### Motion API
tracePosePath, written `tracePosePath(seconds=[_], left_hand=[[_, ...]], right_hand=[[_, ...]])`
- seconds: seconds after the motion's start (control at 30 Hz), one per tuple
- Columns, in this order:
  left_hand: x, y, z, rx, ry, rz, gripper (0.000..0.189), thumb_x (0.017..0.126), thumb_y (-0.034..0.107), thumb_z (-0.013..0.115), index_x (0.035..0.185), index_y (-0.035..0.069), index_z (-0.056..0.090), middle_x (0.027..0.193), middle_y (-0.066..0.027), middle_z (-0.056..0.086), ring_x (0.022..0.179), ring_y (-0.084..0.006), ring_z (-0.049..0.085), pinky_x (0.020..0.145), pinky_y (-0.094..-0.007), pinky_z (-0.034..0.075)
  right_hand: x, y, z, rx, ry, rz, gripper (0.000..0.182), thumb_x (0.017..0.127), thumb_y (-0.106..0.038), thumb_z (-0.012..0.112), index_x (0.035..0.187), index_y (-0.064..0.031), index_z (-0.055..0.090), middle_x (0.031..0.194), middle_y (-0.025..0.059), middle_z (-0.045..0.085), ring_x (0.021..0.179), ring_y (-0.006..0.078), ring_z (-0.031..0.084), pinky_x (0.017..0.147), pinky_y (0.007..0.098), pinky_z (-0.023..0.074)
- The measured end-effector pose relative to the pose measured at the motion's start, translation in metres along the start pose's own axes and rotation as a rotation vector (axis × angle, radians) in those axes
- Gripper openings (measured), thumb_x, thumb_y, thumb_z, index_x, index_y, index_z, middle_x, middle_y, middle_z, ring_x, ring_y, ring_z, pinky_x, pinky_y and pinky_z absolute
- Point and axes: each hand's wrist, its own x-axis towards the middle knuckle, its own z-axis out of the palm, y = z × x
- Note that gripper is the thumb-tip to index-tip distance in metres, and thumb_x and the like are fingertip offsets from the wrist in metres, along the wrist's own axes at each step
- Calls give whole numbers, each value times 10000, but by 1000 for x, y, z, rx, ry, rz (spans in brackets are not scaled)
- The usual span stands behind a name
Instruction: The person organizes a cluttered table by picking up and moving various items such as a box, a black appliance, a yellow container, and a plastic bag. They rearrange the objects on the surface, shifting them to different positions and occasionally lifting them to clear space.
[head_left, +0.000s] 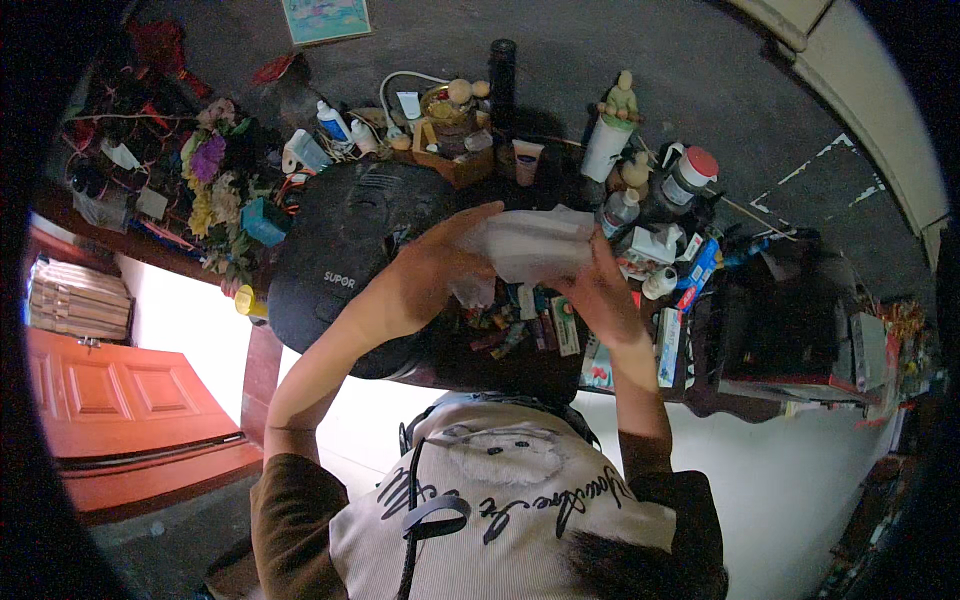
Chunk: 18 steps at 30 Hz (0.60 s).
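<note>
Both my hands hold a whitish, translucent item (541, 244), blurred, perhaps a plastic bag or wrap; its exact kind cannot be told. My left hand (457, 251) is at its left end, with the fingers partly hidden behind it. At its right end my right hand (600, 289) grips it with the thumb and fingers. Below the item lie several small boxes and packets (564, 324) on a dark surface. A black rounded Supor appliance (337, 262) stands beside and under my left forearm.
Artificial flowers (206, 161) and a teal box (264, 222) stand at the left. Behind my hands are a skincare tube (527, 161), a black cylinder (502, 79), a figurine (622, 97) and a red-lidded jug (686, 176). A clear bottle (620, 210) and tissue pack (652, 247) are near my right hand.
</note>
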Motion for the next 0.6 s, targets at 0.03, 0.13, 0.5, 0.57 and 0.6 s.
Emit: tracePosePath(seconds=[0.03,0.13,0.5,0.57,0.6], left_hand=[[2,0,3,18,-13,-33,395,591,-174,470,859,60,643,1354,-164,313,1247,-387,302,952,-418,393],[9,-7,8,58,-20,-46,391,612,-139,507,926,67,616,1379,-179,252,1254,-395,284,976,-411,367],[111,-129,-34,-353,500,-96,266,815,122,549,1051,11,494,1017,-100,469,896,-211,474,786,-356,402],[113,-129,-40,-597,583,-217,227,832,113,520,1031,6,500,969,-66,478,823,-184,480,751,-329,404],[109,-131,-33,-879,623,-249,204,842,109,505,1018,5,508,969,-58,477,812,-180,484,744,-313,405]], right_hand=[[2,3,1,-49,30,-35,468,857,-162,561,1266,-82,349,1181,76,474,1073,210,487,888,363,438],[14,0,7,-214,140,1,405,852,-159,580,1202,-81,392,1112,61,491,972,172,510,794,312,461],[203,-28,-94,-162,329,-435,278,842,-141,597,1027,14,459,941,100,549,883,187,551,813,297,460],[249,-14,-124,-249,348,-338,294,841,-120,594,1061,13,450,985,110,542,894,194,551,811,301,461],[271,4,-140,-291,377,-299,307,850,-137,576,1085,4,438,985,112,546,888,204,551,810,312,459]])
